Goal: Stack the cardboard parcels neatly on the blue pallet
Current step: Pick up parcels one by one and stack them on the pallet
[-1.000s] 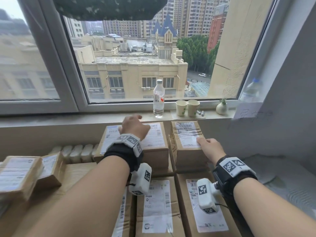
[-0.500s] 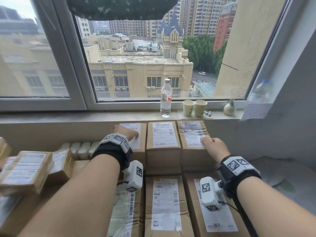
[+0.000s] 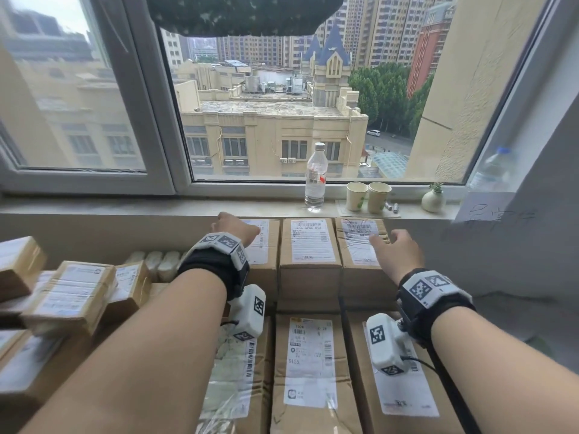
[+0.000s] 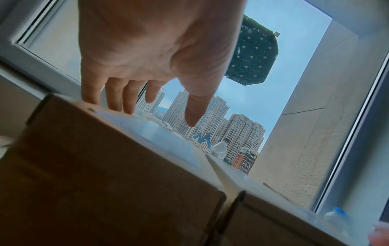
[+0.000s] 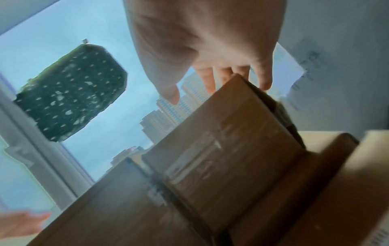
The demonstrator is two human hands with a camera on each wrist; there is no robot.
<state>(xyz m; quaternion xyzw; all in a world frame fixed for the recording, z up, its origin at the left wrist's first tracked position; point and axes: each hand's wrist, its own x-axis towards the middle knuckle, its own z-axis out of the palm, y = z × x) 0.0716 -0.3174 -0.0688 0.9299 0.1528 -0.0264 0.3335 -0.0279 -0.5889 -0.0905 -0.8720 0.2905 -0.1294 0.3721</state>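
Three brown cardboard parcels with white labels stand side by side in a back row: left (image 3: 263, 245), middle (image 3: 308, 245), right (image 3: 360, 249). They sit on a lower layer of larger parcels (image 3: 310, 364). My left hand (image 3: 233, 228) rests on the left parcel's far left edge, and its straight fingers (image 4: 118, 99) touch the top there. My right hand (image 3: 396, 250) lies on the right parcel (image 5: 227, 133), with its fingers (image 5: 208, 81) reaching straight over the far end. Neither hand grips anything. No blue pallet shows in any view.
Loose smaller parcels (image 3: 72, 292) are piled at the left. On the window sill behind the stack stand a water bottle (image 3: 315, 180), two paper cups (image 3: 357, 195) and a small vase (image 3: 433, 200). A grey wall (image 3: 517, 261) closes the right side.
The two left parcels have slid right and now stand flush with the right parcel in one row. My left hand has moved to the leftmost parcel's far edge.
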